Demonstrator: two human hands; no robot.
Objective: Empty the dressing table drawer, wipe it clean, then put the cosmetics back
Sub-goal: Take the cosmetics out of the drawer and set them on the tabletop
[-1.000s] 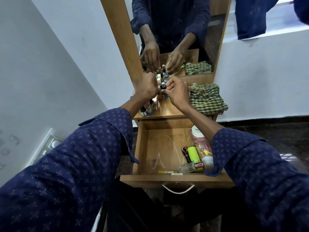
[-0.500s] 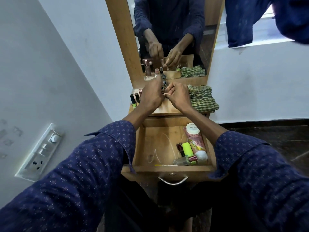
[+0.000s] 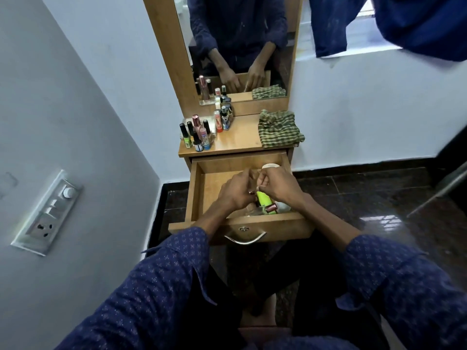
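- The left hand (image 3: 236, 190) is down in the open drawer (image 3: 199, 188), fingers curled round a small item with a coppery cap; what the item is cannot be told.
- The right hand (image 3: 278, 186) sits just beside it, touching or nearly so, pinching a thin pale stick between thumb and finger.
- The remaining cosmetics lie directly under and just toward the person from both hands, in the drawer's right front corner: a lime-green tube (image 3: 262, 198) with its long axis running front to back, and a pink-capped tube (image 3: 271, 207) against the front wall.
- Both hands are equally near; the right covers the pile more, and a white cap (image 3: 270, 166) shows behind it.
- Beyond, on the worktop (image 3: 240, 140), the removed nail polish bottles (image 3: 199, 135) stand at the left and a checked cloth (image 3: 279, 130) lies at the right, well apart from each other, so the middle looks the likeliest landing spot.
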